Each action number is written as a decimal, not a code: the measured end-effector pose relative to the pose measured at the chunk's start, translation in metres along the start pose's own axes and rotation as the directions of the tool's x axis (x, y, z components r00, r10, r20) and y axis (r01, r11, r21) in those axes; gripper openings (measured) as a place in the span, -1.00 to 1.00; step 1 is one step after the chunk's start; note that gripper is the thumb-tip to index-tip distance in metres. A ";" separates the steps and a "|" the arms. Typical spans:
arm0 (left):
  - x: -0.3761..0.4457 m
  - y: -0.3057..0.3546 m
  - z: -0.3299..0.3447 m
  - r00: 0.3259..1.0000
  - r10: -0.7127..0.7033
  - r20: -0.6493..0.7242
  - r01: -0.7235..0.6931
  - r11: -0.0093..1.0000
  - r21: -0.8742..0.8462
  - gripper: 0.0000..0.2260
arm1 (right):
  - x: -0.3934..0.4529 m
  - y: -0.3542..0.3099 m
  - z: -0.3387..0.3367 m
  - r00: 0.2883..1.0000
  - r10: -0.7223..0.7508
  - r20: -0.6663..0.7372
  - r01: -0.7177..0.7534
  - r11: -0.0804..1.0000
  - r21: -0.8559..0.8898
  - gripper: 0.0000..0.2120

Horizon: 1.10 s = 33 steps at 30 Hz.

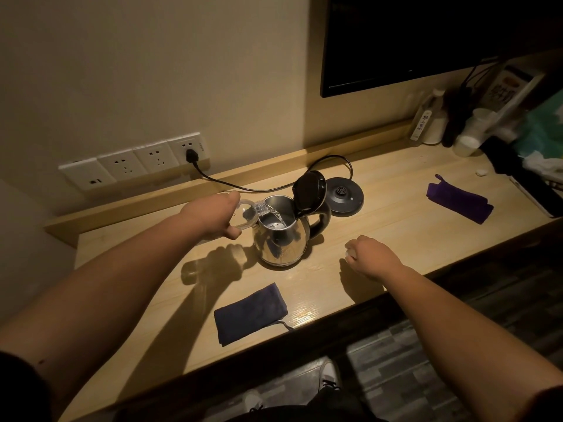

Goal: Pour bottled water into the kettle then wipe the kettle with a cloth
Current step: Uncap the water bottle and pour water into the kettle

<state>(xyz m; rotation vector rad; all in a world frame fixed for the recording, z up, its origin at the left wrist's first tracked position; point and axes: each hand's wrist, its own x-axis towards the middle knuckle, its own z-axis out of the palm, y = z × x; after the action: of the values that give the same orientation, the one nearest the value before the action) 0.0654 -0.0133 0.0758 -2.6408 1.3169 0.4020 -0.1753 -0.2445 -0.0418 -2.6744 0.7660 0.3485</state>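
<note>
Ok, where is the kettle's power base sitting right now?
In the head view the power base sits on the desk right of centre, just behind and right of the open kettle, which stands off it, its cord running to the wall socket.

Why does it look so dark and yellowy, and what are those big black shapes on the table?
In the head view, dim warm light tints the wooden desk; the shapes are shadows of the left hand tipping the clear plastic bottle and of the right hand; the shiny steel kettle shows glare; the wide lens bends the edges.
</note>
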 end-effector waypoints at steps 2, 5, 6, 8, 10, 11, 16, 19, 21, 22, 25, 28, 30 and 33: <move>0.002 -0.001 0.000 1.000 0.006 0.007 -0.006 1.000 -0.002 -0.45 | 0.001 -0.001 0.000 1.000 0.002 -0.003 -0.002 1.000 0.004 -0.60; 0.004 -0.004 0.000 1.000 0.012 0.012 -0.012 1.000 -0.016 -0.45 | 0.003 -0.002 0.001 1.000 0.008 -0.003 -0.008 1.000 0.001 -0.61; 0.005 -0.005 0.000 1.000 0.013 0.012 -0.013 1.000 -0.018 -0.45 | 0.003 -0.002 0.000 1.000 0.009 -0.001 -0.009 1.000 -0.001 -0.62; 0.006 -0.006 0.000 1.000 0.016 0.013 -0.016 1.000 -0.016 -0.45 | 0.004 -0.002 0.000 1.000 0.010 0.000 -0.010 1.000 -0.002 -0.61; 0.007 -0.007 0.001 1.000 0.019 0.013 -0.019 1.000 -0.011 -0.45 | 0.005 -0.002 0.000 1.000 0.007 0.000 -0.007 1.000 -0.004 -0.61; 0.007 -0.007 0.001 1.000 0.020 0.012 -0.020 1.000 -0.005 -0.45 | 0.005 -0.002 0.000 1.000 0.006 0.000 -0.006 1.000 -0.004 -0.61; 0.009 -0.008 0.001 1.000 0.018 0.001 -0.018 0.999 0.044 -0.44 | 0.007 -0.003 0.000 1.000 0.003 0.015 -0.003 1.000 -0.007 -0.60; 0.009 -0.006 0.000 1.000 0.027 -0.004 -0.027 0.997 0.075 -0.44 | 0.007 -0.003 0.001 1.000 0.003 0.014 -0.003 1.000 -0.006 -0.61; 0.009 -0.005 -0.002 1.000 0.030 -0.006 -0.030 0.995 0.094 -0.44 | 0.007 -0.002 0.001 1.000 0.003 0.015 -0.003 1.000 -0.010 -0.62; 0.009 -0.004 -0.002 1.000 0.030 -0.007 -0.030 0.994 0.102 -0.44 | 0.008 -0.002 0.001 1.000 0.004 0.017 -0.003 1.000 -0.011 -0.62; 0.009 -0.004 -0.003 0.999 0.031 -0.011 -0.029 0.992 0.126 -0.46 | 0.008 -0.002 0.001 1.000 0.012 0.027 -0.012 1.000 -0.009 -0.60; 0.009 -0.005 -0.004 1.000 0.026 -0.011 -0.024 0.989 0.146 -0.46 | 0.008 -0.002 0.001 0.999 0.015 0.032 -0.015 1.000 0.000 -0.59; 0.009 -0.005 -0.005 1.000 0.024 -0.013 -0.022 0.988 0.152 -0.46 | 0.007 -0.002 0.001 0.999 0.015 0.032 -0.015 1.000 0.002 -0.59; 0.008 -0.005 -0.006 1.000 0.024 -0.017 -0.021 0.987 0.157 -0.46 | 0.007 -0.001 0.001 0.999 0.016 0.028 -0.016 1.000 -0.002 -0.60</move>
<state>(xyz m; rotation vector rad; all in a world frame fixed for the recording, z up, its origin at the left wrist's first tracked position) 0.0750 -0.0179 0.0790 -2.5090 1.3273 0.2648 -0.1688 -0.2464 -0.0443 -2.6608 0.7793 0.3897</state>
